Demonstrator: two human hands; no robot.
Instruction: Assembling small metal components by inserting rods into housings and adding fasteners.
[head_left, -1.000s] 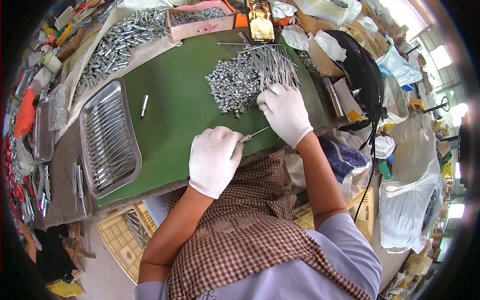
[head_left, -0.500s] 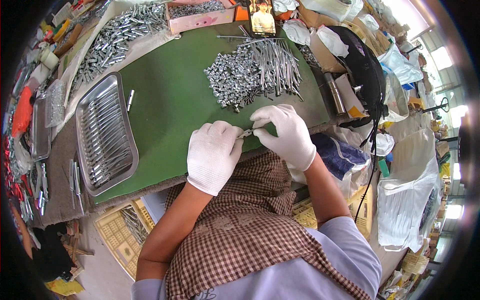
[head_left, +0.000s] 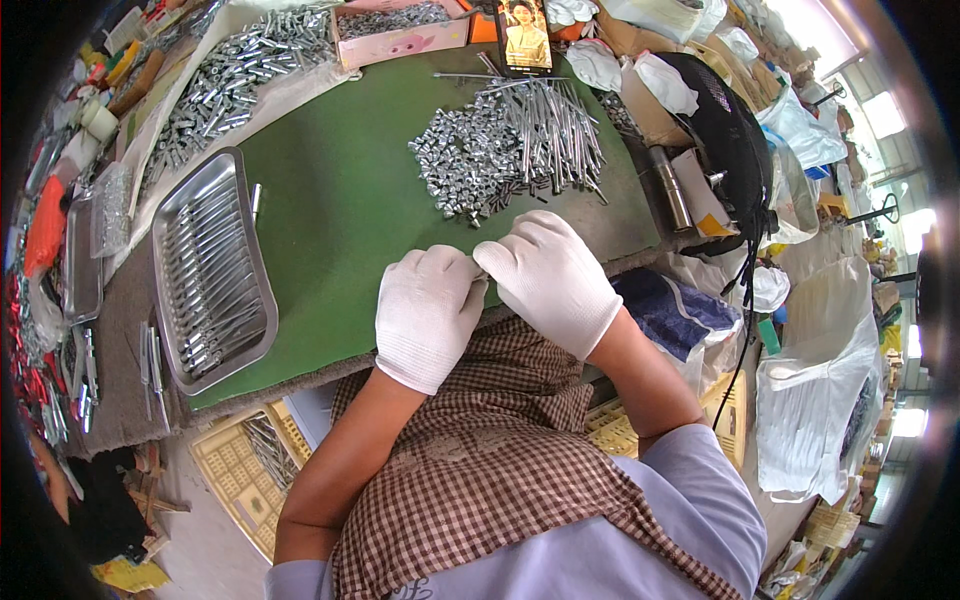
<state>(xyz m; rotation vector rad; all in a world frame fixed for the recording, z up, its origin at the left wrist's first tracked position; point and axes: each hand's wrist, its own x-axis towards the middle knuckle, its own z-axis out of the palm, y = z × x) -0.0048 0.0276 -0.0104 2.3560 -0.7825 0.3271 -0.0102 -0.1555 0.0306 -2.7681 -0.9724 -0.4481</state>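
Both hands wear white knit gloves and meet over the near edge of the green mat (head_left: 330, 210). My left hand (head_left: 427, 318) is closed, thumb against fingers, round a small silvery metal part that its glove almost wholly hides. Pressed against it from the right is my right hand (head_left: 548, 282), its fingertips pinched together at the same part. Beyond them lies a heap of small metal sleeves (head_left: 465, 160), with a bundle of thin metal rods (head_left: 555, 130) beside it. Short dark pins (head_left: 525, 187) are scattered below the rods.
At left stands a steel tray (head_left: 268, 310) with a row of rod assemblies; a metal cylinder (head_left: 256, 198) lies beside it. Farther back are loose metal tubes (head_left: 225, 90), a pink box (head_left: 400, 35) of small parts and a phone (head_left: 523, 40). A black mesh chair back (head_left: 715, 110) borders the right.
My right hand has moved left against my left hand, and its fingers have closed from a wider pinch. The metal part that showed between the hands is now mostly covered.
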